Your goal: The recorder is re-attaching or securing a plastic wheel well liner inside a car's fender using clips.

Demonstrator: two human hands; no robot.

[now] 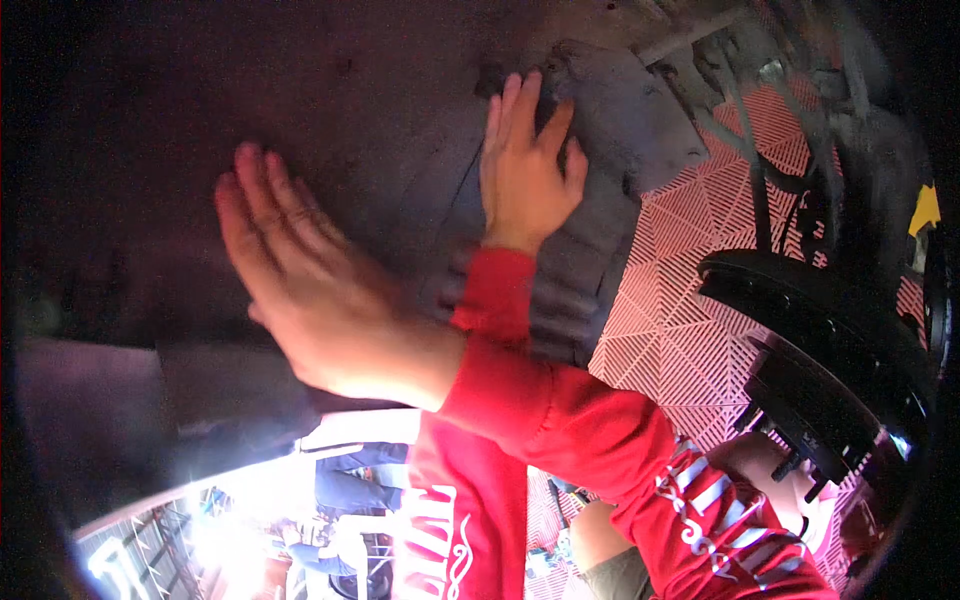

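My left hand lies with fingers stretched on a dark panel, near a small dark recess and a greyer patch. My right hand, slightly blurred, crosses over my left forearm from the lower right. Its fingers are extended and held together, pointing up and left against or just above the same dark surface; contact is unclear. Neither hand is seen holding anything. Both forearms are in red sleeves with white lettering.
A pink-red patterned grid surface shows at the right, behind a black curved fitting and dark struts. A yellow piece is at the far right. At the lower left are bright lights and a person's dark-clothed legs.
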